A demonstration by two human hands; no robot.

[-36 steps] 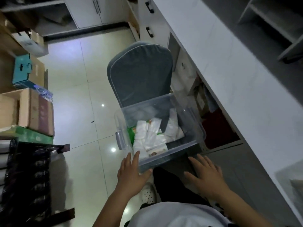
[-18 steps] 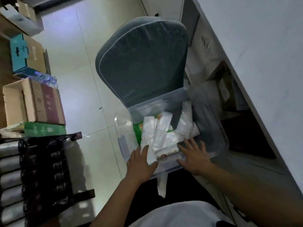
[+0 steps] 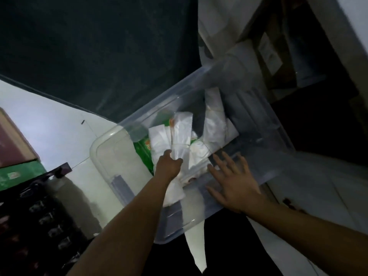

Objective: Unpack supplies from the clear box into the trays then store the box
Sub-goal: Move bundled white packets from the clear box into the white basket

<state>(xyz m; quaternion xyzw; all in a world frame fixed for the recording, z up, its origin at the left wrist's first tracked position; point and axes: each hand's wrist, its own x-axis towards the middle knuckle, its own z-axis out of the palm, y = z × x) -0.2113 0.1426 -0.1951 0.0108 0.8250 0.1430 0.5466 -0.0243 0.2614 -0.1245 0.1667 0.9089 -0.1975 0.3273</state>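
Clear box [image 3: 256, 156] in front of dark chair back [image 3: 99, 52], left hand [image 3: 169, 166] inside box clamped on white packet [image 3: 181, 136], right hand [image 3: 233, 184] spread flat on near wall

Dark grey chair back [image 3: 95, 56] up top; stacked cardboard boxes [image 3: 14, 148] at left over a black rack [image 3: 37, 220]; pale tiled floor [image 3: 49, 124] between.

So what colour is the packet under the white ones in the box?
Green packet, with a bit of orange print, in the head view.
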